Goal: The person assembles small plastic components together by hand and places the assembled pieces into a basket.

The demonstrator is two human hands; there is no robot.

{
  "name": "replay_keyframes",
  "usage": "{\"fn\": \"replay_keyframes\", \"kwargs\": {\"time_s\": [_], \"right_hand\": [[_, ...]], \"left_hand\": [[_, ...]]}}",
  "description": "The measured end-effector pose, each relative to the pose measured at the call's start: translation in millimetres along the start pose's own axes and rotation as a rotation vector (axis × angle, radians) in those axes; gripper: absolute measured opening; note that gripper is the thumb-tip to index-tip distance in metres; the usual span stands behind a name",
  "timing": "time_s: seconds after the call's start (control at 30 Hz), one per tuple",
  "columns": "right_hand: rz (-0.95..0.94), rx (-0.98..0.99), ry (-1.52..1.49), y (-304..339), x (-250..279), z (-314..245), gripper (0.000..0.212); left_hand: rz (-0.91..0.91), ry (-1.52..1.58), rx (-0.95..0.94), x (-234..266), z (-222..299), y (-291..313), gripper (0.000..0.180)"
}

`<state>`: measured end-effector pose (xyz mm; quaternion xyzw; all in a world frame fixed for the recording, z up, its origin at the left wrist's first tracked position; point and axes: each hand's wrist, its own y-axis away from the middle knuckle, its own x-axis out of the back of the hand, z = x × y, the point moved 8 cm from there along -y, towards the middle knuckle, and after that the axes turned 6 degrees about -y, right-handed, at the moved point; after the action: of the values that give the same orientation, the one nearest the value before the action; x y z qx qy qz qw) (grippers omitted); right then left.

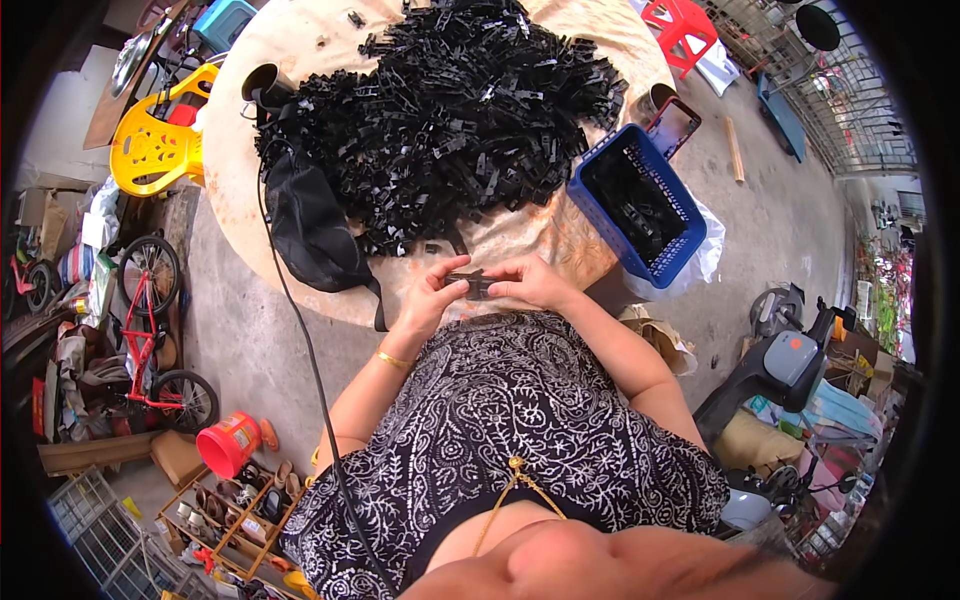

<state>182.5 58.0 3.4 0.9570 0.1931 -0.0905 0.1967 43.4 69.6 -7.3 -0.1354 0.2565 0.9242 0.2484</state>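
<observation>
Between my two hands is a small black plastic piece (478, 284), held at the table's near edge. My left hand (436, 290) pinches its left end with thumb and fingers. At its right end, the thumb and forefinger of my right hand (528, 282) close on the same piece. Just beyond my hands, a big heap of black plastic pieces (470, 110) covers much of the round table (240, 200), which has a stained, pale cover. A blue plastic basket (600, 200) with more black pieces inside stands to the right of the heap.
Left of the heap lies a black bag (312, 225) with a hanging strap, beside a dark cup (265, 88). A black cable (290, 300) runs down past my left arm. A yellow chair (155, 145) and a red bicycle (145, 350) stand left; a scooter (785, 365) is at right.
</observation>
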Motion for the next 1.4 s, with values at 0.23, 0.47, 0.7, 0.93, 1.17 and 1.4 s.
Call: {"fn": "replay_keyframes", "kwargs": {"time_s": [0.23, 0.47, 0.7, 0.93, 1.17, 1.4], "right_hand": [[0.028, 0.003, 0.244, -11, 13, 5, 0.022], [0.573, 0.568, 0.742, -93, 81, -71, 0.018], [0.638, 0.386, 1.148, -163, 88, -90, 0.020], [0.771, 0.725, 1.122, -94, 67, -138, 0.015], [0.408, 0.457, 1.362, -15, 31, -29, 0.019], [0.275, 0.259, 1.199, -16, 16, 2, 0.032]], "left_hand": [[0.013, -0.083, 0.006, 0, 1, -10, 0.038], [0.129, -0.827, -0.157, -5, -14, -26, 0.021], [0.131, -1.299, -0.398, -18, 16, -20, 0.023], [0.153, -1.728, -0.740, -2, 34, -39, 0.030], [0.353, -1.816, -0.620, 23, 56, -44, 0.023], [0.524, -1.690, -0.626, 24, 84, -56, 0.014]]}}
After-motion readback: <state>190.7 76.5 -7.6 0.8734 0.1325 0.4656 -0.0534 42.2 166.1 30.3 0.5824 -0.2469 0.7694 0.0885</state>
